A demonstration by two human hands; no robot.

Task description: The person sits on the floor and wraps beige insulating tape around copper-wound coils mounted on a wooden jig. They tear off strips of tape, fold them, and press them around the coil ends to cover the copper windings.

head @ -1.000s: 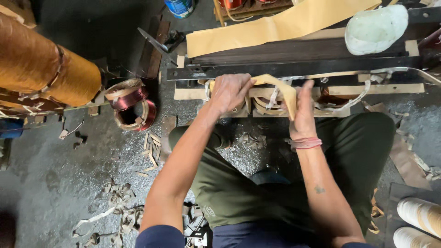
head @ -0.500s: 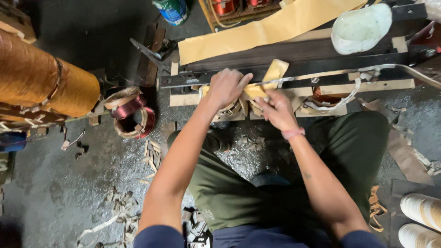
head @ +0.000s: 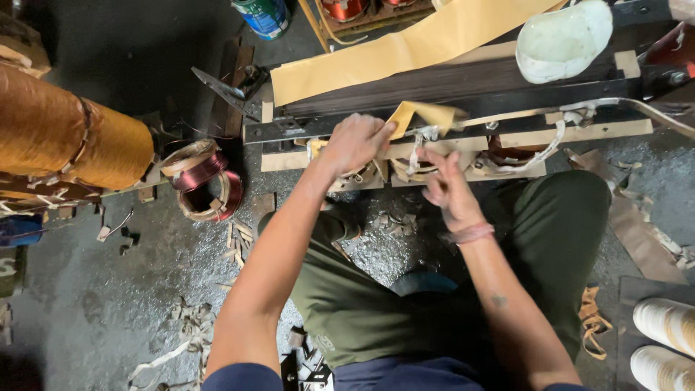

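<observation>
The left hand (head: 356,143) pinches a folded strip of yellow paper (head: 422,114) and keeps it up, just above the coil (head: 405,168) on the frame (head: 449,123), while the right hand (head: 447,187), fingers half open, touches the white tape (head: 415,148) beside it.

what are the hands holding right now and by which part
Left hand pinches the yellow paper strip by its near end; right hand fingers the white tape, grip unclear.
</observation>
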